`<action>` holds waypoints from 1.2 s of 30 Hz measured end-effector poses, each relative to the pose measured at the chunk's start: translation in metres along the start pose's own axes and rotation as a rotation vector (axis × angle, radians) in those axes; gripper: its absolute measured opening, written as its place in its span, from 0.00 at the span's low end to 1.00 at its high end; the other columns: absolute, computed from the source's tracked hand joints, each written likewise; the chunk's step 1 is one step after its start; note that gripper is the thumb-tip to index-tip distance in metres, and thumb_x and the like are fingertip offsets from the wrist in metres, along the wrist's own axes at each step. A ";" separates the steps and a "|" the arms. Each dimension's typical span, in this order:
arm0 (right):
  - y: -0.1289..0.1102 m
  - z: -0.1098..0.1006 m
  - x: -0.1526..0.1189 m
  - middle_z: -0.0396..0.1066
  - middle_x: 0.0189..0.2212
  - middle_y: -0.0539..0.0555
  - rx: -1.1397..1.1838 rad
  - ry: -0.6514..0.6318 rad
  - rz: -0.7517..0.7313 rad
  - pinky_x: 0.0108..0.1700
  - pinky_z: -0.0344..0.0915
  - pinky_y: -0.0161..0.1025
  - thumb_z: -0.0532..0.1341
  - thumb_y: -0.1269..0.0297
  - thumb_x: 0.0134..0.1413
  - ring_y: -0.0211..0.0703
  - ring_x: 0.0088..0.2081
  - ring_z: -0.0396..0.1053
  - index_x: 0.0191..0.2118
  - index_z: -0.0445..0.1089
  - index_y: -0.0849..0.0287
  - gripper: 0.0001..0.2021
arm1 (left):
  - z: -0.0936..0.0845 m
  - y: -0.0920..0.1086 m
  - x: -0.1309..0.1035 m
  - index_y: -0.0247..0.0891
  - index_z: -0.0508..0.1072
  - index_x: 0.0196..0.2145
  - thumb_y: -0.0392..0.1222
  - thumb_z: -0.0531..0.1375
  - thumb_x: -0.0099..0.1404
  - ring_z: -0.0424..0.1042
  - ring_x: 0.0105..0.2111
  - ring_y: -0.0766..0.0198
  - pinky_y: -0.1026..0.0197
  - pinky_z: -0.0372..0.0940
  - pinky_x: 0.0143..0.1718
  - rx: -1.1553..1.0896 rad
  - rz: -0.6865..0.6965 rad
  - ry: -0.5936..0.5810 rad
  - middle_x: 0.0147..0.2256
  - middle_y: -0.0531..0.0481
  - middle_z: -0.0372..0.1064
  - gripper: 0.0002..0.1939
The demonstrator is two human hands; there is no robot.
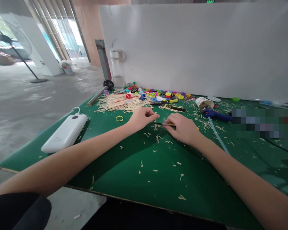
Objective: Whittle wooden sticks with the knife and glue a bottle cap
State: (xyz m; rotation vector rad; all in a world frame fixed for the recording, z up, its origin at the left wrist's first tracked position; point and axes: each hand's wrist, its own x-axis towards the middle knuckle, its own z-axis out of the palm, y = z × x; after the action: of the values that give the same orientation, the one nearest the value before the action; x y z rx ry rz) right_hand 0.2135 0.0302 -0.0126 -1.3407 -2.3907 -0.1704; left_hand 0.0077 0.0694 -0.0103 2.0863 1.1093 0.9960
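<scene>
My right hand [181, 127] is closed around a utility knife [165, 124], its yellow-and-dark handle mostly hidden by the fingers. The thin dark blade points left, close to the fingertips of my left hand [141, 119]. Thumb and fingers of that hand are drawn together; a small pale bit shows near their tips, but what they hold is too small to make out. Wood shavings [157, 138] lie under and in front of both hands. Beyond them is a heap of thin wooden sticks [120, 101], beside black-and-yellow tools [174, 108].
Coloured bottle caps [156, 95] are heaped at the back of the green table [134, 179]. A white power bank [66, 132] is left, near a yellow ring [119, 118]. At right are a tipped paper cup [204, 103] and a blue glue gun [217, 115]. A whiteboard [196, 48] stands behind.
</scene>
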 end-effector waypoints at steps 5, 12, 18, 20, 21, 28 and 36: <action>0.002 -0.002 0.002 0.69 0.32 0.53 0.024 -0.070 -0.010 0.26 0.53 0.36 0.55 0.56 0.57 0.43 0.36 0.64 0.32 0.66 0.56 0.10 | -0.002 0.013 -0.002 0.36 0.73 0.28 0.45 0.57 0.61 0.64 0.25 0.69 0.63 0.58 0.27 0.057 0.109 -0.110 0.26 0.50 0.71 0.11; 0.003 -0.001 0.005 0.69 0.35 0.53 0.041 -0.118 -0.049 0.28 0.55 0.36 0.54 0.55 0.58 0.43 0.37 0.66 0.34 0.65 0.55 0.10 | -0.004 0.014 -0.001 0.38 0.75 0.33 0.43 0.51 0.65 0.65 0.26 0.68 0.63 0.57 0.29 0.176 0.252 -0.206 0.28 0.51 0.72 0.13; 0.003 0.001 0.008 0.69 0.36 0.54 0.018 -0.165 -0.063 0.29 0.55 0.37 0.54 0.55 0.58 0.43 0.37 0.66 0.36 0.65 0.56 0.10 | -0.005 0.015 -0.001 0.38 0.75 0.37 0.40 0.49 0.66 0.67 0.28 0.68 0.64 0.59 0.32 0.194 0.304 -0.249 0.32 0.51 0.74 0.14; 0.003 0.002 0.008 0.69 0.35 0.54 -0.002 -0.183 -0.072 0.29 0.55 0.37 0.53 0.55 0.58 0.43 0.37 0.66 0.36 0.65 0.56 0.10 | -0.006 0.015 -0.001 0.38 0.75 0.37 0.40 0.49 0.67 0.66 0.26 0.69 0.64 0.59 0.31 0.187 0.304 -0.271 0.31 0.51 0.74 0.14; 0.003 0.002 0.008 0.69 0.35 0.54 -0.009 -0.188 -0.074 0.28 0.54 0.37 0.53 0.55 0.58 0.43 0.36 0.66 0.35 0.64 0.56 0.10 | -0.006 0.014 -0.001 0.38 0.75 0.38 0.40 0.49 0.67 0.65 0.25 0.69 0.64 0.59 0.30 0.182 0.300 -0.277 0.31 0.51 0.74 0.14; -0.001 0.000 0.002 0.68 0.32 0.53 -0.025 -0.119 -0.084 0.27 0.52 0.36 0.53 0.56 0.59 0.43 0.36 0.65 0.33 0.64 0.56 0.10 | -0.004 0.001 0.000 0.37 0.72 0.31 0.48 0.57 0.62 0.68 0.27 0.68 0.64 0.61 0.29 -0.014 0.133 -0.172 0.29 0.49 0.73 0.12; -0.001 -0.001 -0.001 0.68 0.34 0.54 -0.004 -0.015 -0.028 0.27 0.54 0.37 0.53 0.58 0.59 0.43 0.38 0.64 0.34 0.63 0.57 0.09 | 0.001 0.000 -0.003 0.37 0.67 0.23 0.51 0.61 0.57 0.62 0.23 0.69 0.64 0.57 0.25 0.001 0.022 0.002 0.23 0.52 0.68 0.15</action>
State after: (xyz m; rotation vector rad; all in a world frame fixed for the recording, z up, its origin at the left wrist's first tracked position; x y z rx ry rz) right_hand 0.2140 0.0287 -0.0120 -1.3156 -2.4237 -0.1732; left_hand 0.0072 0.0670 -0.0120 2.1028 1.0896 1.0092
